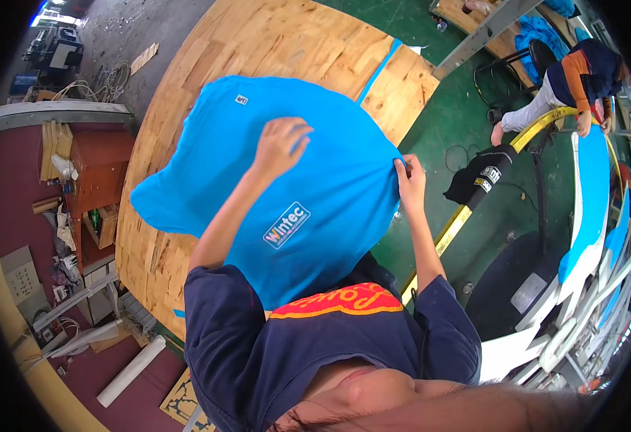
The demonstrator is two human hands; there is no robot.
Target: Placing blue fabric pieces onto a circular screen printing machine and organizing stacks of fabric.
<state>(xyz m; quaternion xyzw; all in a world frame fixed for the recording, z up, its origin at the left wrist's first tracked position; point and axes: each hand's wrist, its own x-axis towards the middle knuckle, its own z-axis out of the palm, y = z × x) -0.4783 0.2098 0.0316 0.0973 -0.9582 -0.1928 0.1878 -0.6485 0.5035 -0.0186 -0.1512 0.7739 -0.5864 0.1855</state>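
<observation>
A large bright blue cloth with a small pale label near its far edge and a bigger printed patch near my body lies spread over the wooden table. Its right side reaches past the table edge. Pinched between the fingers and thumb of my right hand is the cloth's right edge, with creases running in from that point. My left hand is over the middle of the cloth, fingers loosely bent and apart, holding nothing. Whether it touches the cloth I cannot tell.
The wooden table has a blue strip across its far right. Beside it run a yellow bar with a black cloth and a dark round base. Another person works at far right. A reddish-brown cabinet stands left.
</observation>
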